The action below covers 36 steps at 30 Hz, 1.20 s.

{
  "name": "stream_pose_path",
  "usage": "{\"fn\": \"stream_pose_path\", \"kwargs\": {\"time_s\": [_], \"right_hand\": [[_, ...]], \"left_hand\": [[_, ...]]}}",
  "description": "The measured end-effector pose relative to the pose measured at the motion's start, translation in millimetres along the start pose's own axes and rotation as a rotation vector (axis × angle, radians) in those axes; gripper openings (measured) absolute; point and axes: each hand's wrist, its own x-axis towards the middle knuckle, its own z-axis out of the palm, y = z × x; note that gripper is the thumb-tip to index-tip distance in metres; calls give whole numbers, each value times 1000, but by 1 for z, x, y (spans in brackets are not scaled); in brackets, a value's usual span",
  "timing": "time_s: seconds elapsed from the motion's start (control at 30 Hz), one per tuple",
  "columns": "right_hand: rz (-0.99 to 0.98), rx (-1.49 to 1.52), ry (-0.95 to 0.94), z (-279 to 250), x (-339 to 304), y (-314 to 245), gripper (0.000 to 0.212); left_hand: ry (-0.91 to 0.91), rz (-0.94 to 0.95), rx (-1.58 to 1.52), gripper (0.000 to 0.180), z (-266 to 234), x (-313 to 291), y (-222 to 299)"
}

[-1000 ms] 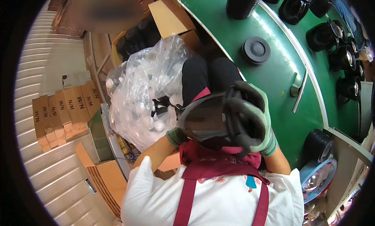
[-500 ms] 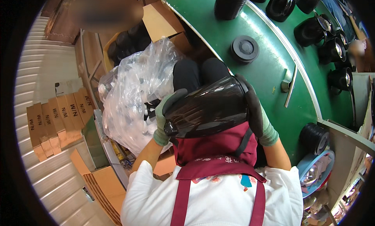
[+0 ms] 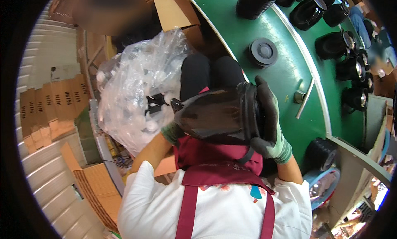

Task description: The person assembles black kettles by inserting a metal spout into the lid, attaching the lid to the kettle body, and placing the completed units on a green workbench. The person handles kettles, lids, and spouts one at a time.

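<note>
A glossy black jug body point(image 3: 209, 117) lies on its side across my lap, its spouted end to the left and its wide end to the right. Round that wide end run black ridged rims. My right hand point(image 3: 269, 119), in a grey-green glove with dark palm, is closed over the wide end, thumb below and fingers above. At the spouted end, my left hand point(image 3: 171, 132) holds the jug from beneath; most of its fingers are hidden behind it. Nearby on the green table point(image 3: 285, 69) lies a small pile of round black discs point(image 3: 263, 53).
A taller stack of black discs point(image 3: 254, 5) stands at the far edge. Several black jugs point(image 3: 333, 44) stand beyond a white rail. A metal tool with a bar point(image 3: 304, 98) is at right. At left are a clear plastic bag point(image 3: 136, 86) of parts and cardboard cartons point(image 3: 53, 104).
The jug has turned, so the rims at its wide end now show. My right thumb has moved to its near side. My left hand has slipped lower, mostly behind the jug.
</note>
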Motion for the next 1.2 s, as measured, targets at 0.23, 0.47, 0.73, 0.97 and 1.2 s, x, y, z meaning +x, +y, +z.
{"fn": "stream_pose_path", "kwargs": {"time_s": [0.23,0.47,0.73,0.97,1.2], "right_hand": [[392,-62,145,4,-8,-25,108],[555,-91,17,-19,-20,-22,59],[242,-345,-37,32,18,-29,104],[548,279,410,60,32,-3,100],[545,291,464,57,18,26,95]], "left_hand": [[-179,-177,-587,63,-20,16,-91],[171,708,582,42,5,18,-2],[80,177,-723,40,-14,-5,-93],[265,377,262,40,-13,-6,8],[236,449,243,76,35,-19,74]]}}
